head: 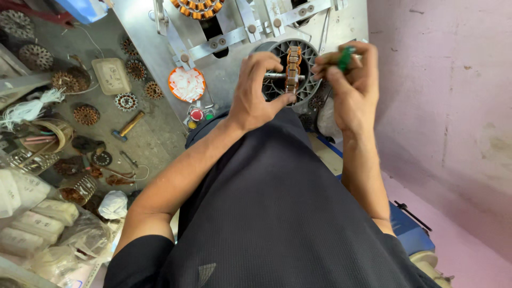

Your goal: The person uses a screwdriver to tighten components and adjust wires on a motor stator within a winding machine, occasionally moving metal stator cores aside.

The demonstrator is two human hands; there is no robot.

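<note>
Dark ribbed fabric of the person's shirt (pixel 277 224) fills the lower middle of the view, and both bare forearms reach up from it toward a grey metal machine plate (pixel 234 58).

At the plate's near edge a round wound stator (pixel 293 68) stands edge-on on a steel shaft (pixel 274 76), its copper coils showing in a vertical band, in front of a grey spoked disc (pixel 306 53). The left hand (pixel 256 88) is closed on the stator's lower part — thumb pressed against its rim from below, fingers curled over the shaft side. The right hand (pixel 349 80) is just beside the stator on its other side, fingers pinched together on a small green-handled tool (pixel 345 57) whose tip I cannot make out.

Farther up the plate sits a second coil ring (pixel 198 7) with orange windings, under metal brackets. An orange-rimmed dish of white slips (pixel 187 84) lies at the plate's left edge, with a red button (pixel 196 114) and a green button (pixel 209 115) just below it.

On the floor to the left lie several more stator rings (pixel 86 114), a hammer (pixel 127 127), a white switch plate (pixel 111 76) and white string (pixel 29 109) — plastic bags (pixel 48 218) pile up nearer the camera. A pink wall (pixel 442 96) stands on the right.
</note>
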